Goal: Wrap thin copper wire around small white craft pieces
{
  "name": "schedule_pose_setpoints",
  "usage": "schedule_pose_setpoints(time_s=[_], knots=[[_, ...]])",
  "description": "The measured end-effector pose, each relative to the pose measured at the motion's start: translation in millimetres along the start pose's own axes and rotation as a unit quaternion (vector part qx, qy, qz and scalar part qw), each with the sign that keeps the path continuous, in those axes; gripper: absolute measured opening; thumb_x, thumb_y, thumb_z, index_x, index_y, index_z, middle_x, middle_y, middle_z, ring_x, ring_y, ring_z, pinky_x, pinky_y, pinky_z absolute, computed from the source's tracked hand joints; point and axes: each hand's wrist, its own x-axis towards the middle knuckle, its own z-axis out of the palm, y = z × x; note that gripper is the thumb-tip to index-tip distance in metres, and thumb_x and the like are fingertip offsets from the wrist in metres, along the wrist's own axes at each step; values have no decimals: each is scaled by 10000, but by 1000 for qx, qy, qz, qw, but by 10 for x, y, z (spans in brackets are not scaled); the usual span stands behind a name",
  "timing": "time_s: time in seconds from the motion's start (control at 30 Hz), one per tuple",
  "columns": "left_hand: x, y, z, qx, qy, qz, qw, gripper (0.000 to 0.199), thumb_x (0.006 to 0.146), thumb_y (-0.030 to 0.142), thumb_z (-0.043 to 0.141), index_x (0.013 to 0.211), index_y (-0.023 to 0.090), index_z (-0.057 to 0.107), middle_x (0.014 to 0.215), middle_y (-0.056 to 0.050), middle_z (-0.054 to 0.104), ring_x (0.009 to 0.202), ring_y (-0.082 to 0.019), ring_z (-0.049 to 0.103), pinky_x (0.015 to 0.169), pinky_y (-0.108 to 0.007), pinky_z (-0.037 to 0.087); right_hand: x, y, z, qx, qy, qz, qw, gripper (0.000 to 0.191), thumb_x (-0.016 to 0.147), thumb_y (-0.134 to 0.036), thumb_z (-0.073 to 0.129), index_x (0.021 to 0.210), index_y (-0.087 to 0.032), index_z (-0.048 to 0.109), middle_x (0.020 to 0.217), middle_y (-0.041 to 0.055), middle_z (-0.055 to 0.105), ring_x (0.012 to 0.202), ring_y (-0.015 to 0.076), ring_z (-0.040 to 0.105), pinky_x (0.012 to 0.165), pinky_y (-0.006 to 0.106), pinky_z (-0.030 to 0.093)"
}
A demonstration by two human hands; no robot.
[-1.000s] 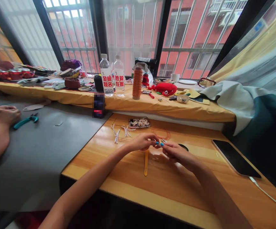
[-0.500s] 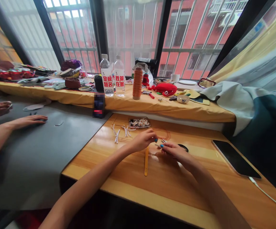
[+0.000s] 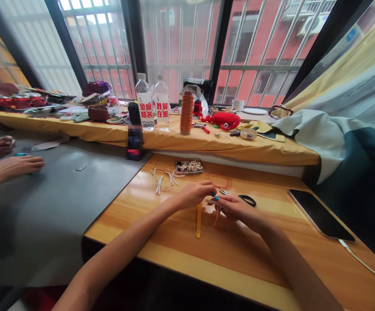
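Above the wooden table, my right hand (image 3: 237, 208) pinches a thin pale strip (image 3: 212, 201) between thumb and fingers. A reddish-orange thread (image 3: 217, 216) hangs below the strip. My left hand (image 3: 200, 192) is closed at the fingertips and meets the right fingertips just over the strip; whatever it pinches is too small to make out. Scissors with a black handle (image 3: 247, 200) lie partly behind my right hand. Below my left hand, a flat yellow stick (image 3: 199, 222) rests on the tabletop. A loose coil of orange thread (image 3: 228, 183) lies beyond both hands.
White strips (image 3: 159, 185) and a clear tray of small pieces (image 3: 190, 166) sit at the table's back. A phone (image 3: 319, 214) lies right, its cable attached. Bottles (image 3: 145, 106) and a thread spool (image 3: 186, 114) stand on the ledge. Another person's hand (image 3: 22, 166) is left.
My left fingers have moved slightly right and down, close against my right fingertips. The strip has turned, and thread now dangles under it. The other person's hand has shifted left.
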Motion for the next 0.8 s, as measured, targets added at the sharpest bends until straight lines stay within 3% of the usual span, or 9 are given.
schedule_pose_setpoints(time_s=[0.23, 0.43, 0.63, 0.8], knots=[[6, -30, 26, -29, 20, 13, 999, 220, 806, 152, 340, 825, 172, 558, 816, -13, 517, 720, -80, 468, 650, -165, 346, -5, 24, -60, 60, -36, -5, 998, 261, 702, -394, 540, 793, -150, 546, 642, -31, 416, 440, 17, 189, 416, 216, 72], [34, -16, 46, -74, 32, -15, 997, 183, 802, 204, 372, 844, 146, 541, 810, -33, 547, 748, -101, 478, 673, -186, 367, 23, 49, -61, 49, 6, -10, 999, 314, 683, -441, 531, 672, -127, 551, 547, -36, 407, 417, 23, 216, 405, 219, 98], [57, 10, 21, -140, 9, -55, 989, 230, 813, 257, 358, 870, 142, 548, 797, -22, 570, 740, -96, 488, 680, -186, 371, 43, 39, -47, 35, 44, -12, 998, 293, 689, -421, 521, 628, -135, 537, 435, -68, 328, 390, 30, 222, 398, 216, 110], [56, 1, -14, -226, -46, -117, 966, 354, 828, 359, 292, 957, 134, 532, 782, -19, 560, 592, -61, 452, 561, -164, 369, 69, 53, -62, 32, 78, -7, 996, 297, 680, -437, 513, 609, -149, 507, 425, -72, 311, 372, 31, 217, 386, 212, 92]])
